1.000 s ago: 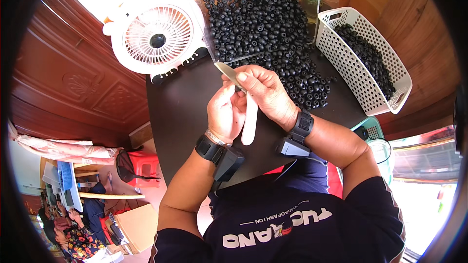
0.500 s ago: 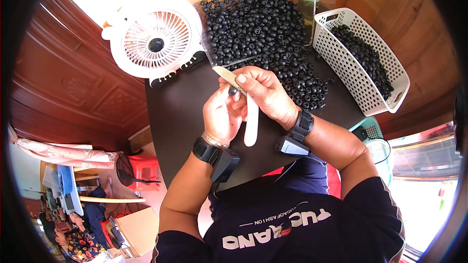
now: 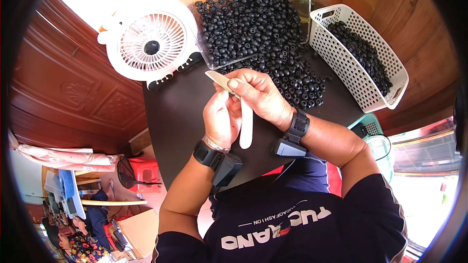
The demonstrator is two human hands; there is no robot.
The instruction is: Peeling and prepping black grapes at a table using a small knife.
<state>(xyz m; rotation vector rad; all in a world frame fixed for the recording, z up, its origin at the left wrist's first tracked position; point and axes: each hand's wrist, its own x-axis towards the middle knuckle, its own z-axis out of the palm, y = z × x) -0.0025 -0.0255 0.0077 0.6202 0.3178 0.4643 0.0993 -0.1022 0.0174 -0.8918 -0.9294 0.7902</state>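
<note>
Head view. Over the remote feed I logged the right grip (image 3: 265, 98) closed on a pale-handled folding knife (image 3: 246, 122), with the blade (image 3: 214, 76) out toward the upper left and the thumb laid near the pivot. The left grip (image 3: 220, 119) was curled just under the blade; I could not tell whether it pinched a piece, since the contact was hidden. Both were raised over the dark worktop (image 3: 175, 117).

I judged that doing this step well called for a steady wrist, short light strokes and the left grip kept clear of the edge.

The knife looked slim: blade pale and tapered, handle smooth, round-ended, set at an angle. Black bead-like pieces (image 3: 243, 31) lay heaped at a clear bin (image 3: 210, 64) and spread in front of it; more filled part of a white perforated basket (image 3: 337, 54) to the right.
</note>
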